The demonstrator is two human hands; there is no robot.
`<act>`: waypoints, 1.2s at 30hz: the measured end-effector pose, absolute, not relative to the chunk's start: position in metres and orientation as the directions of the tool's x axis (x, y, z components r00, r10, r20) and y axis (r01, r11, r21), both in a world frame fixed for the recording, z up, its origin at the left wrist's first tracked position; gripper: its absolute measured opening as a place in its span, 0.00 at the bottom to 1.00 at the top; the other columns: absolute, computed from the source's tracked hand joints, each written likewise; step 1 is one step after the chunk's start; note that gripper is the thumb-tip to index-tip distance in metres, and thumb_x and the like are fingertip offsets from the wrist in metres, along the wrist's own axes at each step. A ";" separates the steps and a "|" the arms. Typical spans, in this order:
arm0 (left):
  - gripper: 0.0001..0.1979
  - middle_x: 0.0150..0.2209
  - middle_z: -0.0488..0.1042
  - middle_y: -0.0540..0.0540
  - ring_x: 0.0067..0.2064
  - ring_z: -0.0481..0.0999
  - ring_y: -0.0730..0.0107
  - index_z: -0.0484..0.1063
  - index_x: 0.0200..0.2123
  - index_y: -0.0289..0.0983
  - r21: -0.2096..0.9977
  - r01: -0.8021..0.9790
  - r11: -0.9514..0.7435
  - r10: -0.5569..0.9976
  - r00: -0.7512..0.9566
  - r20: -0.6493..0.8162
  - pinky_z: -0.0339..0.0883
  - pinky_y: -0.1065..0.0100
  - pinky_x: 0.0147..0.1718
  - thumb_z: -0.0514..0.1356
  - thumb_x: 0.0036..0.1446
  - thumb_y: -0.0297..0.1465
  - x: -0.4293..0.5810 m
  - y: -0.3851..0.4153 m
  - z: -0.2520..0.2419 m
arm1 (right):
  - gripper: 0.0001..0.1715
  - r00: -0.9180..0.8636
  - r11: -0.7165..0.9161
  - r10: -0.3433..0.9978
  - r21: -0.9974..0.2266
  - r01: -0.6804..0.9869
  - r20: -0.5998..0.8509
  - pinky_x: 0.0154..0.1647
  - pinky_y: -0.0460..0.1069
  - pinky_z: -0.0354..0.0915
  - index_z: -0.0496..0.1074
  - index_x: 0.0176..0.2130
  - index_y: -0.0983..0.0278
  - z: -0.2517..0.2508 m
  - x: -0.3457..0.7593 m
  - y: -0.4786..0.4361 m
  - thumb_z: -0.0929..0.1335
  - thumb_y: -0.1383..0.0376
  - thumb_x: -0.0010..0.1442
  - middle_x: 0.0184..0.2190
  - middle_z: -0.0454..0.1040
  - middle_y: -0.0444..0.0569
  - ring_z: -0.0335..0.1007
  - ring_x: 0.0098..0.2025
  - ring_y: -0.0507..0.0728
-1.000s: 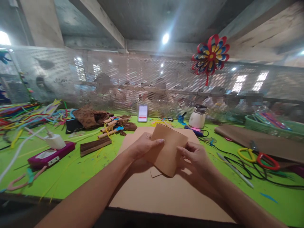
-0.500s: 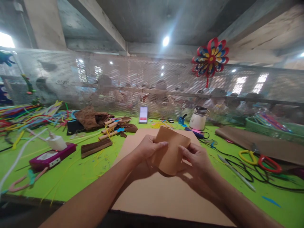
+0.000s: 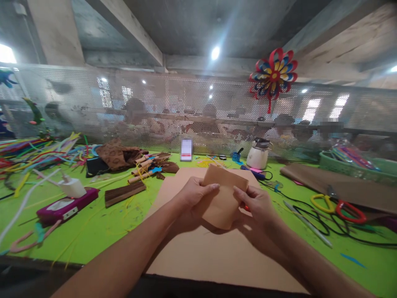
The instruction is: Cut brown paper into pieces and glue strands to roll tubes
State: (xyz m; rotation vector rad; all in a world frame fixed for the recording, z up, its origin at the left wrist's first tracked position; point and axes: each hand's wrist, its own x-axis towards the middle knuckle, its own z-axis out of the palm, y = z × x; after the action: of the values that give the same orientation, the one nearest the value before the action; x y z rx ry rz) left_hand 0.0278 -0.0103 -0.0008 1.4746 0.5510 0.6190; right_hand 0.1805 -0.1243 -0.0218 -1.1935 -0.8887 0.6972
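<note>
A folded or curled piece of brown kraft paper (image 3: pixel 221 203) is held up between both hands. My left hand (image 3: pixel 195 194) grips its left side, thumb pressed on the near face and fingers hidden behind. On the right edge, my right hand (image 3: pixel 252 203) pinches the paper with thumb in front. A small red thing (image 3: pixel 247 208) shows beside the right fingers; what it is I cannot make out. Beneath both hands a large brown board or sheet (image 3: pixel 217 256) lies on the green table.
On the left are a purple power strip (image 3: pixel 68 207), brown corrugated paper (image 3: pixel 124 194) and paper rolls with yellow raffia (image 3: pixel 144 171). A phone (image 3: pixel 186 150) stands at the back near a white jug (image 3: pixel 259 154). To the right lie scissors (image 3: pixel 350 212), a pen (image 3: pixel 307 223) and black cable (image 3: pixel 322 227).
The brown paper looks flatter, its lower edge less rounded. Both hands keep nearly the same hold, and the view has shifted slightly.
</note>
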 end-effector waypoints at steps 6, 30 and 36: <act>0.19 0.35 0.78 0.33 0.32 0.76 0.59 0.76 0.36 0.27 0.998 -0.060 0.021 0.670 0.742 0.030 0.69 0.65 0.29 0.68 0.45 0.36 0.027 -0.010 0.002 | 0.23 0.528 0.137 0.849 -0.970 -0.200 0.011 0.20 0.45 0.62 0.71 0.29 0.63 -0.015 0.182 -0.126 0.75 0.48 0.42 0.22 0.71 0.42 0.66 0.23 0.51; 0.18 0.34 0.78 0.35 0.31 0.77 0.58 0.74 0.37 0.28 0.987 0.013 0.160 0.696 0.708 -0.122 0.70 0.61 0.31 0.68 0.45 0.35 0.033 -0.004 -0.007 | 0.19 0.397 0.062 0.917 -0.967 -0.248 -0.043 0.18 0.44 0.52 0.70 0.26 0.67 -0.021 0.177 -0.125 0.76 0.56 0.42 0.15 0.64 0.40 0.55 0.17 0.47; 0.16 0.34 0.78 0.36 0.31 0.77 0.59 0.74 0.35 0.29 0.981 -0.002 0.193 0.705 0.695 -0.137 0.70 0.61 0.31 0.67 0.46 0.34 0.034 -0.002 -0.009 | 0.21 0.383 0.049 0.920 -0.944 -0.326 -0.085 0.19 0.43 0.51 0.64 0.24 0.64 -0.023 0.170 -0.130 0.76 0.56 0.44 0.14 0.58 0.37 0.50 0.18 0.46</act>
State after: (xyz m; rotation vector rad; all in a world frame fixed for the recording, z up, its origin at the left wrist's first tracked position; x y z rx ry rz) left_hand 0.0341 -0.0022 -0.0086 1.2963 0.6670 0.5515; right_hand 0.1703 -0.1298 -0.0231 -1.1398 -0.6662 1.0648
